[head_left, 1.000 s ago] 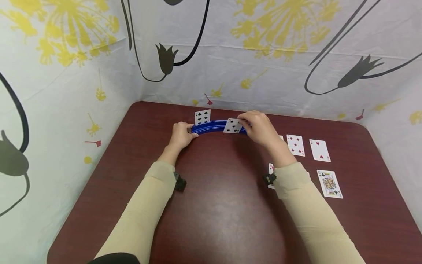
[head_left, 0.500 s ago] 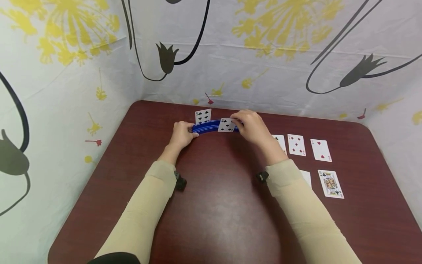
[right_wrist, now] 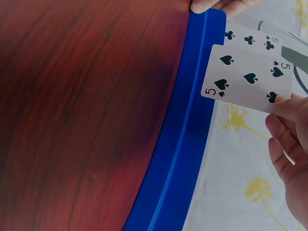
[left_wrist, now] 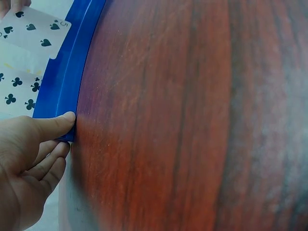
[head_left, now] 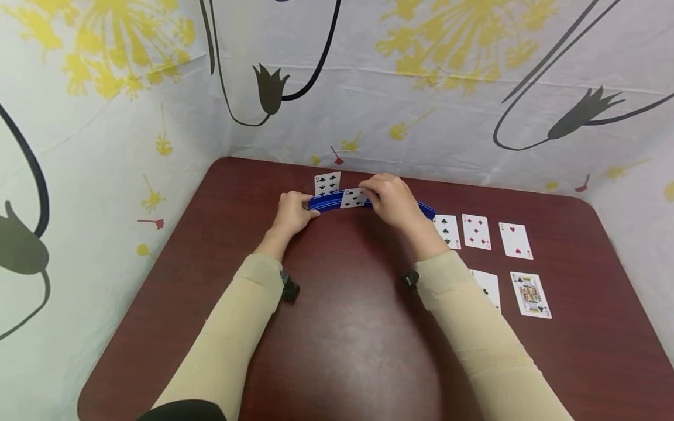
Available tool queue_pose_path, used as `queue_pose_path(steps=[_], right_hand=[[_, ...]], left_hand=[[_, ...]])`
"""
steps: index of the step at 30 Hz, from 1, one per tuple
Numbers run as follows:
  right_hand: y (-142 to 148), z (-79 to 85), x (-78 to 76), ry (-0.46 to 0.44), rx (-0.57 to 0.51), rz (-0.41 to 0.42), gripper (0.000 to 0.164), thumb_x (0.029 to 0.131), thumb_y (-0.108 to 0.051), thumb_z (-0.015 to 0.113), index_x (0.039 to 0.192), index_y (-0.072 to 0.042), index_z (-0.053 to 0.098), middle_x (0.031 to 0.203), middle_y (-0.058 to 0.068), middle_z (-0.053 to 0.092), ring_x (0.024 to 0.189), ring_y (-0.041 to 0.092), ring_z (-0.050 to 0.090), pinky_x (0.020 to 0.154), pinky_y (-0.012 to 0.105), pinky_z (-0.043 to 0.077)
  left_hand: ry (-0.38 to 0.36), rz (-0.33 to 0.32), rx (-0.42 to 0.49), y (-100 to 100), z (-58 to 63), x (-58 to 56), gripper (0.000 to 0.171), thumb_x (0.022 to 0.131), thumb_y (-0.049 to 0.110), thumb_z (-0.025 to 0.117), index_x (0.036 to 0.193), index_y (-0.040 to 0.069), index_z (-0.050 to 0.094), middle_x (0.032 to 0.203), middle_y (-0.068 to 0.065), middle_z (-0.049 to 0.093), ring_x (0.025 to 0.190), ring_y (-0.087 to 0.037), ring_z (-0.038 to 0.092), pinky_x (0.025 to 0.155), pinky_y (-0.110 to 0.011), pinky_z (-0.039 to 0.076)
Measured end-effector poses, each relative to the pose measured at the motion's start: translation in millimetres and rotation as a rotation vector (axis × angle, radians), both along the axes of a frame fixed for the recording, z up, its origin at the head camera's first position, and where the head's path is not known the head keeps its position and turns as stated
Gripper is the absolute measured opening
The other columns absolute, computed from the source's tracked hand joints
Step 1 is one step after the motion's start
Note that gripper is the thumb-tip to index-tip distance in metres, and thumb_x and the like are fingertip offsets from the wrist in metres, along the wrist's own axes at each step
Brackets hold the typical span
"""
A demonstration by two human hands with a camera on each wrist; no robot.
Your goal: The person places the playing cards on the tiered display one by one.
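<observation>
A curved blue card holder (head_left: 327,203) lies near the table's far edge. My left hand (head_left: 292,213) pinches its left end, thumb on the near side, as the left wrist view shows. A six of clubs (head_left: 327,183) stands upright in the holder close to that hand. Between thumb and fingers, my right hand (head_left: 391,200) pinches a five of spades (right_wrist: 245,77) by one corner. In the right wrist view the card's lower edge overlaps the blue holder, and it partly covers the six of clubs (right_wrist: 257,39).
Face-up cards lie at the right of the table (head_left: 316,327): a clubs card (head_left: 447,231), a diamonds card (head_left: 476,232), a two of hearts (head_left: 516,240) and a king of clubs (head_left: 530,294). Another card (head_left: 489,288) is partly under the right sleeve. Patterned cloth (head_left: 337,70) hangs behind.
My right hand has moved left along the holder with the five of spades, closer to the six of clubs. The holder's right end now shows. My left hand keeps its grip.
</observation>
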State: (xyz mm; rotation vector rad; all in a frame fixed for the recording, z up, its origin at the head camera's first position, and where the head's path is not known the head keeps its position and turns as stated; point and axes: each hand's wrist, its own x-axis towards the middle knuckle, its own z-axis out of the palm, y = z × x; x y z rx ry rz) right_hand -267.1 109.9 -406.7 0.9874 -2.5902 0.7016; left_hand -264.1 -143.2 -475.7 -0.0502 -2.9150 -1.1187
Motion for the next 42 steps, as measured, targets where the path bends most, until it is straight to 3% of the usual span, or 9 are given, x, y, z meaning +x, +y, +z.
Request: queue_pose_path(steps=[28, 42], right_hand=[[-42, -15.1, -4.6, 0.027, -0.026, 0.0, 0.019, 0.1, -0.009, 0.065, 0.113, -0.003, 0.077, 0.108, 0.014, 0.074, 0.103, 0.03, 0.067, 0.092, 0.043, 0.054], [-51, -20.2, -7.8, 0.032, -0.001, 0.033, 0.022, 0.097, -0.002, 0.067, 0.116, -0.005, 0.077, 0.108, 0.014, 0.074, 0.102, 0.03, 0.068, 0.091, 0.042, 0.055]], left_hand=[[0.022, -0.008, -0.023, 2, -0.6, -1.1, 0.045, 0.087, 0.015, 0.082, 0.128, 0.0, 0.069, 0.11, -0.018, 0.073, 0.095, -0.024, 0.071, 0.083, -0.035, 0.059], [0.022, 0.002, -0.002, 0, 0.1, -0.6, 0.044, 0.087, 0.012, 0.082, 0.127, -0.001, 0.069, 0.109, -0.018, 0.073, 0.094, -0.024, 0.071, 0.083, -0.035, 0.059]])
